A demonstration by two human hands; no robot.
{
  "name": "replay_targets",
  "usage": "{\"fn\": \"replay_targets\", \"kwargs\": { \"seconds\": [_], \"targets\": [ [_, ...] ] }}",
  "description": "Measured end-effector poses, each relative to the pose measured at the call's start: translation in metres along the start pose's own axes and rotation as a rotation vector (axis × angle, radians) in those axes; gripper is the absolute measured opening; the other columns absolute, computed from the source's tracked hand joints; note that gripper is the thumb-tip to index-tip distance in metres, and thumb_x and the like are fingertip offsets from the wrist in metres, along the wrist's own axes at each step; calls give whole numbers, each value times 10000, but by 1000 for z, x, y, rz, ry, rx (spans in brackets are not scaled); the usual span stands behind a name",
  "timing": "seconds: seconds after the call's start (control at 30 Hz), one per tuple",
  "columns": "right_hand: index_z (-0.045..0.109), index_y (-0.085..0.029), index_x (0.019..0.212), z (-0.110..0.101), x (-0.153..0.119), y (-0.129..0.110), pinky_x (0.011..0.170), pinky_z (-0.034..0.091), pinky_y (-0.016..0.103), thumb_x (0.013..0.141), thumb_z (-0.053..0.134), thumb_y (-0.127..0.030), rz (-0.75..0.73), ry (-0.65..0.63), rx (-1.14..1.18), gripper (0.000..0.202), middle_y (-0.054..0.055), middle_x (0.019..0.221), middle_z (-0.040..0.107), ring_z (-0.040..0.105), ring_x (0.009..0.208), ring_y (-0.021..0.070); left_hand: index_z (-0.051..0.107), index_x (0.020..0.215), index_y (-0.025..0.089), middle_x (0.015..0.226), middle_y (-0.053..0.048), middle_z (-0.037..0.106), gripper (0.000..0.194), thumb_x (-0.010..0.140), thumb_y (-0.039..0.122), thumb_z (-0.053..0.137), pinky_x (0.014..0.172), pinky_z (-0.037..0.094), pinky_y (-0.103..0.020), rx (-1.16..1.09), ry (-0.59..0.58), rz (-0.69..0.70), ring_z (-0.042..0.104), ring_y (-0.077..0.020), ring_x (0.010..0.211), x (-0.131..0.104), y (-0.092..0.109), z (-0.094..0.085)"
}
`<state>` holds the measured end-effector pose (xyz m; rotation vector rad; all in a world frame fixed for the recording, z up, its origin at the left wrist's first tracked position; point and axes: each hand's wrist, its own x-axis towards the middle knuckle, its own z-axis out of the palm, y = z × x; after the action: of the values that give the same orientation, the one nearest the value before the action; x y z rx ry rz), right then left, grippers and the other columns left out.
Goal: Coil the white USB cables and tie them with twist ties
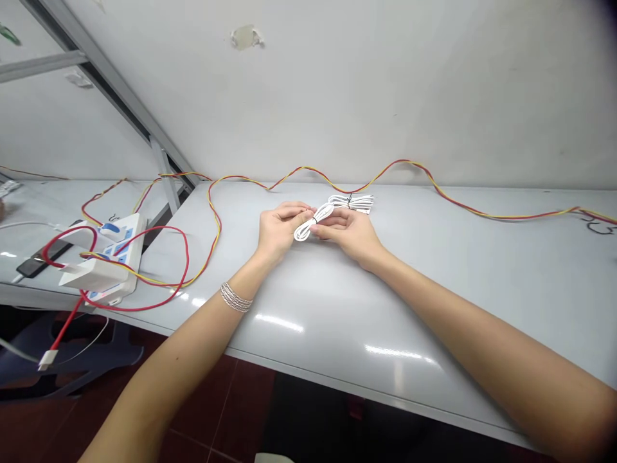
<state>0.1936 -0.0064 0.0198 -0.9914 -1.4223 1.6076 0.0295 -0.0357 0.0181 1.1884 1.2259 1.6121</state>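
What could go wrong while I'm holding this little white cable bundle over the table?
1. The coiled white cable is pinched only at its ends between the left hand and the right hand, so its loops might spring loose.
2. A second tied white cable bundle lies just behind; the two could tangle.
3. The red and yellow wire runs close by and could snag a wrist.

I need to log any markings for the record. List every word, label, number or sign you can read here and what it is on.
No text can be read with certainty.
Black handwritten mark at the table's far right edge: cut off, not legible.
Small dark scribble on the table behind the power strip: too small to read.
Power strip: blue switches, no legible print.
White bundled cable held by the left hand and right hand: no markings visible.
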Motion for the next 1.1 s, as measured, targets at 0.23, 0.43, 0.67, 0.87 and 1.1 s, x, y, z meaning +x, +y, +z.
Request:
{"fn": "replay_targets", "kwargs": {
  "seconds": [0.23,0.43,0.67,0.87,1.1],
  "targets": [
    [643,-211,994,-1,-1,5,911,580,406,573,915,-272,-111,-44,152,505,33,1052,738,729,859,191,789,651,189,876,-81,757,179,596,319,899,838,573,-387,26,-31,-91,697,-207,858,1,-3,-1],
    [601,-226,980,-2,2,11,871,584,362,572,903,-271,-244,4,123,510,7,1020,686,701,885,177,772,647,176,831,-73,761,185,599,311,889,806,548,-380,56,26,-145,685,-205,818,2,-2,-1],
    [645,-203,920,-1,-1,12,783,566,345,587,922,-356,-312,-33,-63,459,33,1018,656,668,867,181,761,635,150,770,-49,749,150,616,236,883,805,526,-366,74,88,-180,673,-193,781,2,2,-1],
    [606,-213,937,-1,-1,10,733,564,312,617,903,-393,-242,5,72,473,1,961,626,655,786,143,784,697,171,787,-56,773,235,659,387,868,860,534,-359,101,65,-138,699,-205,828,3,-2,-1],
    [608,-226,971,-5,3,7,722,587,336,591,904,-462,-114,26,204,536,4,945,641,684,819,180,779,779,158,833,-74,780,321,740,476,787,812,537,-330,168,46,-60,702,-199,818,8,-8,-4]
  ]
}}
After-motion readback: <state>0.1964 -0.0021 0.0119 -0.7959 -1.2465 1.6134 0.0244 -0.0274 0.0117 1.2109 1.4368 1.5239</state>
